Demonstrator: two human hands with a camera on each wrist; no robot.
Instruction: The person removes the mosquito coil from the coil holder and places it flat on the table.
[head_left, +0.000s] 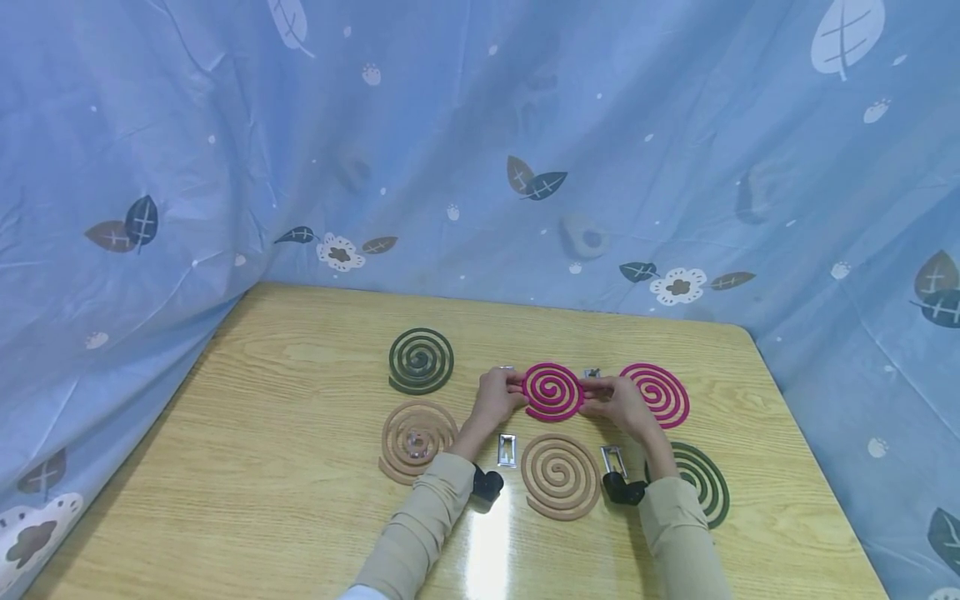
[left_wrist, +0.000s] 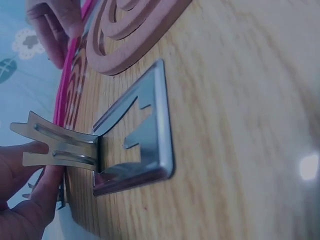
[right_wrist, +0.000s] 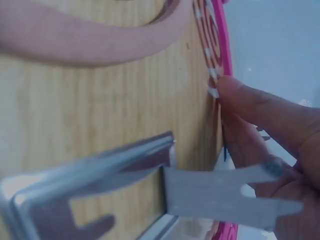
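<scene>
A magenta mosquito coil (head_left: 552, 392) is held just above the table, its reflection showing on the wood in both wrist views. My left hand (head_left: 497, 396) pinches its left edge. At the opposite edge, the thumb and fingers of my right hand (right_wrist: 270, 120) pinch the rim. A tan mosquito coil (head_left: 560, 477) lies flat on the near side of the magenta one. Beside the left forearm is a metal coil stand (left_wrist: 162, 120) with an upright forked tab. Another metal coil stand (head_left: 611, 458) lies near the right wrist, its tab raised in the right wrist view.
To the left lie a dark green coil (head_left: 421, 360) and a tan coil (head_left: 390, 446), with metal at their centres. A second magenta coil (head_left: 678, 400) and a green coil (head_left: 716, 483) are partly behind the right arm. Another stand (head_left: 592, 373) is beyond the right hand.
</scene>
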